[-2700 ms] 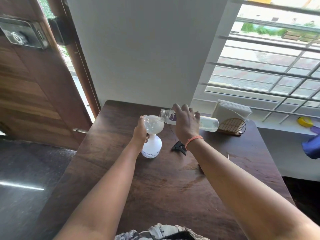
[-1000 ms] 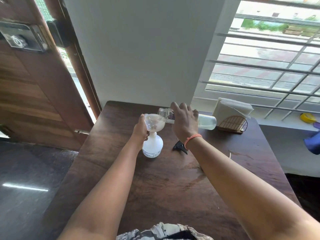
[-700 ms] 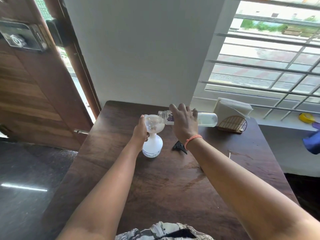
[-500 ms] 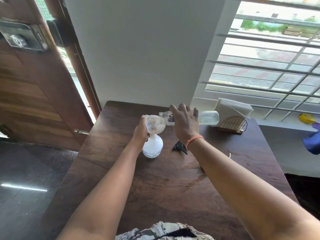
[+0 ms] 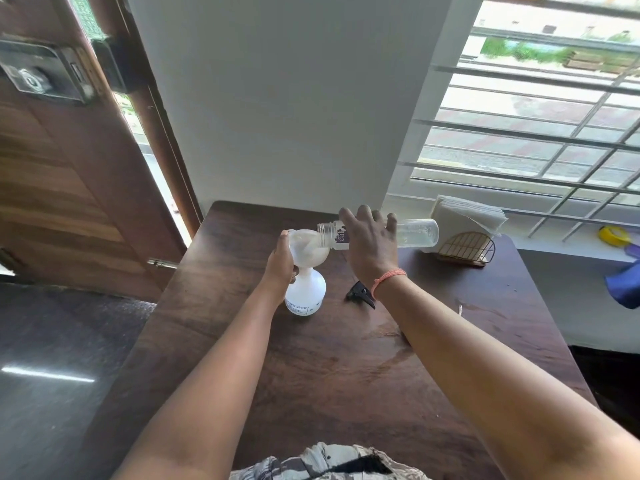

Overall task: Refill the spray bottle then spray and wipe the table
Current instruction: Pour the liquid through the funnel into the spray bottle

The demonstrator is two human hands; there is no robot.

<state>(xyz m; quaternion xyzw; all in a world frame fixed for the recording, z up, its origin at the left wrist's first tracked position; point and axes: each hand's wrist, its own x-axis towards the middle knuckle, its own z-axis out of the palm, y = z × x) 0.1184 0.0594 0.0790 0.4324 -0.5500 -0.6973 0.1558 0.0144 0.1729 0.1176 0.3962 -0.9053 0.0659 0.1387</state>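
A white spray bottle [image 5: 306, 295] stands uncapped on the dark wooden table [image 5: 329, 368] with a translucent funnel [image 5: 309, 251] in its neck. My left hand [image 5: 282, 263] grips the funnel from the left. My right hand [image 5: 370, 244] holds a clear plastic bottle [image 5: 415, 233] on its side, its open mouth over the funnel's rim. Little liquid shows in the clear bottle. The black spray trigger head [image 5: 360, 294] lies on the table right of the spray bottle, partly behind my right wrist.
A wire holder [image 5: 465, 249] with white napkins [image 5: 467, 213] stands at the table's far right corner under a barred window. A wooden door [image 5: 69, 188] is at the left, a white wall behind. A wet patch [image 5: 391, 355] marks the table near my right forearm.
My right hand has raised the clear bottle's base from a downward slope to about level or slightly higher, and the bottle has emptied. My left hand and the spray bottle have stayed put.
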